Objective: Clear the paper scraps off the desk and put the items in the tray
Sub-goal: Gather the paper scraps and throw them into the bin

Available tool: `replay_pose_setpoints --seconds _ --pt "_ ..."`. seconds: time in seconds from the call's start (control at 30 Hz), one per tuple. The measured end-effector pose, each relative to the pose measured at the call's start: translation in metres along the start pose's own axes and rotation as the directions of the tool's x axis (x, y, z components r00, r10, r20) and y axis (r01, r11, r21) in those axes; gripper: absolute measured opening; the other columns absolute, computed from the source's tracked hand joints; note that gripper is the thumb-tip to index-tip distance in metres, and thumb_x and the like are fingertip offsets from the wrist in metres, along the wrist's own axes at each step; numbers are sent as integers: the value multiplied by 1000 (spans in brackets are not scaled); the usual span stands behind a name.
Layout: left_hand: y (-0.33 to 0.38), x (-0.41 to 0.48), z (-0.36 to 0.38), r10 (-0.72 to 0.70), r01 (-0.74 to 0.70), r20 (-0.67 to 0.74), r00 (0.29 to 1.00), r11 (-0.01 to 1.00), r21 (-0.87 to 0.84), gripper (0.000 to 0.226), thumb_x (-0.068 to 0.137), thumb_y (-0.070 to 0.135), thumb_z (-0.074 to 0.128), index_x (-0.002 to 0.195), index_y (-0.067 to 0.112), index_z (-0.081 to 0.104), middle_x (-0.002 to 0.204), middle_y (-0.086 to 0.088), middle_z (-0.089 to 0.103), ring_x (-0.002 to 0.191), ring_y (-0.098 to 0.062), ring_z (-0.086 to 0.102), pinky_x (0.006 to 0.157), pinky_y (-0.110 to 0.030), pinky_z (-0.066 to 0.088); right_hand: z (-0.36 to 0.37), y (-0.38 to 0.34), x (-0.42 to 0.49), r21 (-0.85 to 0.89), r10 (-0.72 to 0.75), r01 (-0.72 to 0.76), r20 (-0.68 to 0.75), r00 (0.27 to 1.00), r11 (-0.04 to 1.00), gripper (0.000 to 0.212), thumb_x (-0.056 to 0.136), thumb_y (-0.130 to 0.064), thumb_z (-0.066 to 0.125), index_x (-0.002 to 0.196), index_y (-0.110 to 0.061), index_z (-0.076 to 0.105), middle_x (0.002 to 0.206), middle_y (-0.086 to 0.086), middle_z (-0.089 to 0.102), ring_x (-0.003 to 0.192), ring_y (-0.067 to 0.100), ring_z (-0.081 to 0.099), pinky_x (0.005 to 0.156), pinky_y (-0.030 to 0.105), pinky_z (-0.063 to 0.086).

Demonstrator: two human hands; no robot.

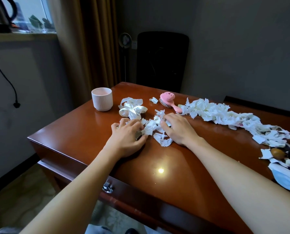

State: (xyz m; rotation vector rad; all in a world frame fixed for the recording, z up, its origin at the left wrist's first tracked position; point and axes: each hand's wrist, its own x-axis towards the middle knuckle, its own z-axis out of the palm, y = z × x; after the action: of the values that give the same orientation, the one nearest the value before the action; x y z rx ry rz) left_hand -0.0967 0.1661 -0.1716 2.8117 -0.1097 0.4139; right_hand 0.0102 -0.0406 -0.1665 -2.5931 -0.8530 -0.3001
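Observation:
White torn paper scraps (152, 128) lie heaped in the middle of the brown wooden desk (83, 132). My left hand (129, 135) and my right hand (178, 128) sit on either side of this heap, fingers curled into the scraps. A long trail of more paper scraps (225, 115) runs from the desk's middle to the right edge. A pink hairbrush (168, 99) lies at the back, with a small white clip (154, 100) to its left. A white satin scrunchie (132, 108) lies behind my left hand. No tray is in view.
A pale ribbed cup (102, 98) stands at the desk's back left corner. Small items, one brown and rounded (277, 153), and a white pad (284, 179) lie among scraps at the right edge. A black chair (162, 59) stands behind the desk.

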Motion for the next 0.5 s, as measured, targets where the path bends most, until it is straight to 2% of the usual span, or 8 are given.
replay_pose_setpoints --seconds 0.07,0.17,0.3,0.4,0.5 --pt "0 -1 -1 1 -1 -21 1000 1000 -5 36 89 60 37 104 31 52 132 14 49 127 -19 33 101 -45 24 -2 -2 -7 11 -7 8 -52 999 1000 30 101 -41 39 111 -22 61 111 -6 61 106 16 52 99 39 38" --pt "-1 -2 -1 -6 5 -40 999 1000 -26 32 91 59 42 100 29 49 123 12 52 122 -17 35 99 -43 27 -4 -4 -17 32 -20 24 -107 994 999 32 100 -39 42 119 -23 62 115 -6 61 110 15 52 100 31 31" --pt "1 -3 -4 -34 31 -72 997 999 -31 28 92 54 46 96 26 48 109 9 52 110 -16 41 95 -41 32 -8 -9 -26 17 -37 40 -157 987 999 47 95 -45 39 134 -24 53 120 -5 48 119 14 39 104 29 23" --pt "1 -3 -5 -57 55 -74 996 998 -25 22 92 46 48 93 24 48 102 7 51 103 -17 43 94 -39 34 -6 -12 -25 36 -33 37 -112 993 999 62 92 -52 38 147 -24 37 142 -3 36 136 15 24 115 40 21" --pt "2 -2 -5 -69 67 -96 993 997 -28 19 93 42 49 90 23 47 97 7 50 96 -16 43 93 -38 35 -3 -10 -20 42 -61 60 37 997 997 74 93 -64 32 156 -36 7 164 -5 7 151 14 -2 119 45 6"
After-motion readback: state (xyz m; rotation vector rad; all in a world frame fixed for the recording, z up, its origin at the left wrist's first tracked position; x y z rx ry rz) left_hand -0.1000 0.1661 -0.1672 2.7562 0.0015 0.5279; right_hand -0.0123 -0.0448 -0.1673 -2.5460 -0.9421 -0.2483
